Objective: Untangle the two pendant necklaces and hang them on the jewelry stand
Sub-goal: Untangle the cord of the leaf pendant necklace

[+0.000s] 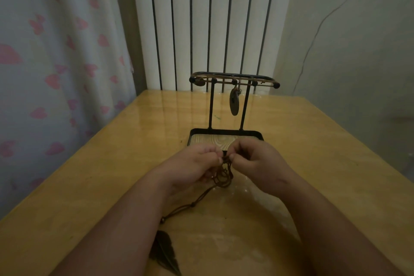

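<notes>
A black jewelry stand (pixel 210 105) with a wood-lined tray base stands mid-table. One necklace hangs on its top bar, its oval pendant (pixel 234 103) dangling between the two posts. Just in front of the base, my left hand (pixel 192 163) and my right hand (pixel 257 159) pinch a bunched brown cord (pixel 224 175) between their fingertips. That cord trails down and left over the table to a dark feather pendant (pixel 164 251) lying beside my left forearm.
The yellow wooden table (pixel 324 152) runs back to a white radiator (pixel 201 24). A curtain with pink hearts (pixel 56 63) hangs on the left, a plain wall on the right.
</notes>
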Demonstrator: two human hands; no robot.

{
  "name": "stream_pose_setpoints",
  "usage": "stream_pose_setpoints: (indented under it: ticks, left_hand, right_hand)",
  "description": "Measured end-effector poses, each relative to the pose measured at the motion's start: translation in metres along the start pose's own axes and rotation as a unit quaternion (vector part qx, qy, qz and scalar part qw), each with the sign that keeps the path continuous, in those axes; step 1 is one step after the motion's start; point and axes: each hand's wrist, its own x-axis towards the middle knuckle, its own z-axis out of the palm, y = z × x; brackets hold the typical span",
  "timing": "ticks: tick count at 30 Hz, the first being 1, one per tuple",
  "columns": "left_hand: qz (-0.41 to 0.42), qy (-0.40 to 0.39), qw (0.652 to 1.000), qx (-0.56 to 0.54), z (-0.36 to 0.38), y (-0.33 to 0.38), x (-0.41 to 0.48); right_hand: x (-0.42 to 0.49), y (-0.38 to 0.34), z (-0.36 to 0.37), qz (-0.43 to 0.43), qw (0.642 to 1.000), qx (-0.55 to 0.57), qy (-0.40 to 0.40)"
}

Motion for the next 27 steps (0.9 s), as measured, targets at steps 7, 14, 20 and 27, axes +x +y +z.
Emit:
stream_pose_setpoints:
  ticks: [7, 14, 20, 27]
  left_hand:
    - [0.037, 0.026, 0.997, 0.062, -0.0030, -0.0012, 0.0007]
    - [0.034, 0.043, 0.995, 0.080, 0.0050, 0.0024, 0.0018]
    - [0.029, 0.054, 0.998, 0.002, -0.0005, 0.0000, 0.0035]
    - [0.002, 0.038, 0.997, 0.063, 0.0027, -0.0008, 0.0037]
  right_hand:
    - [-0.0008, -0.0002, -0.0032, 0.008, 0.999, -0.024, -0.029]
    - [-0.0018, -0.0034, -0.0026, 0.009, 0.995, -0.090, -0.034]
    - [-0.0001, -0.0040, -0.0006, -0.001, 0.999, -0.034, -0.009]
    - [-0.0023, -0.0038, -0.0062, 0.018, 0.995, -0.080, -0.062]
